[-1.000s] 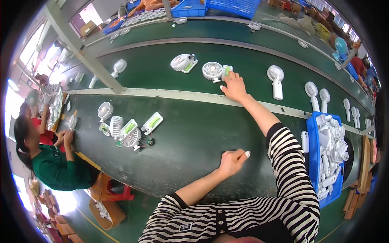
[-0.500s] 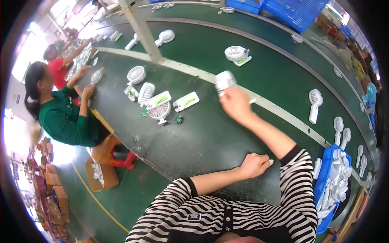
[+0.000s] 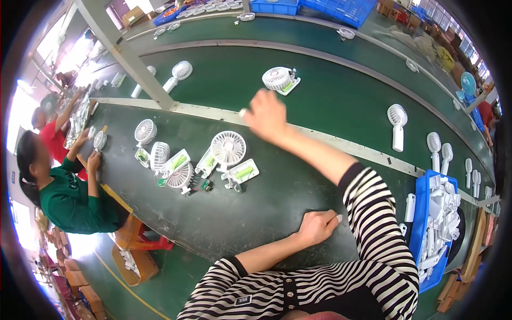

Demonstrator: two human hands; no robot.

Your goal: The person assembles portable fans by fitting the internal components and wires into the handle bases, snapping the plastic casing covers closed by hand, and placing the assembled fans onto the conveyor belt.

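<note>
My left hand (image 3: 319,226) rests on the dark green table close to my body, its fingers curled closed; whether anything is inside cannot be seen. A white cover shows on one fingertip. My right hand (image 3: 268,118) is stretched over the table's far edge, fingers apart, nothing visible in it, with a white-covered thumb tip. Just beyond it, on the green belt, lies a white handheld fan (image 3: 277,78) with its handle opened. To the left, several opened fans lie grouped on the table, among them a fan with a round grille (image 3: 228,148) and a handle shell with a green-yellow inside (image 3: 242,173).
On the right stands a blue crate (image 3: 423,234) full of white plastic parts. More handheld fans (image 3: 397,125) lie along the belt. A grey post (image 3: 125,56) rises at the table's far edge. At the left, a person in green (image 3: 74,200) handles a fan.
The fan my right hand held is now with the group on the table. That emptied hand has moved toward the fan on the belt. The view has shifted; my left hand stays resting.
</note>
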